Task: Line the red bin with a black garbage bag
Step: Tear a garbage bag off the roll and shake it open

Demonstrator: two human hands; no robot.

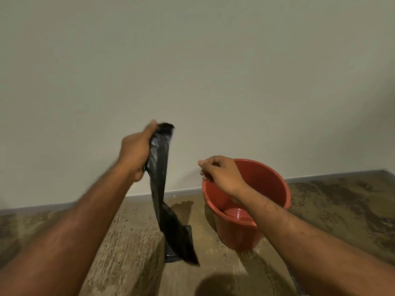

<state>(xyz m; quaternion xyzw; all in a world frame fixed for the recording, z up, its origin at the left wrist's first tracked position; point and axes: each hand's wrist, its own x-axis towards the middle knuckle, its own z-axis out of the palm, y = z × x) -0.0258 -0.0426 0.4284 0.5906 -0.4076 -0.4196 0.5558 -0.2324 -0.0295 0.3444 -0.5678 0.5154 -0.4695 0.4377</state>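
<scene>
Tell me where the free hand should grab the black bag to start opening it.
Pinch the top edge of the bag beside the left hand, coming in from the right. The bag hangs as a flat strip, so its mouth is probably there.

Bag hangs left of bin, before wall.

I see the black garbage bag as thin plastic film, glossy, with pale sheen along its creases. Right of it, the red bin looks like smooth moulded plastic with a soft shine inside. Under the bin, the floor reads as speckled stone, mottled brown. Behind the bin, the wall is matt and plain.
</scene>
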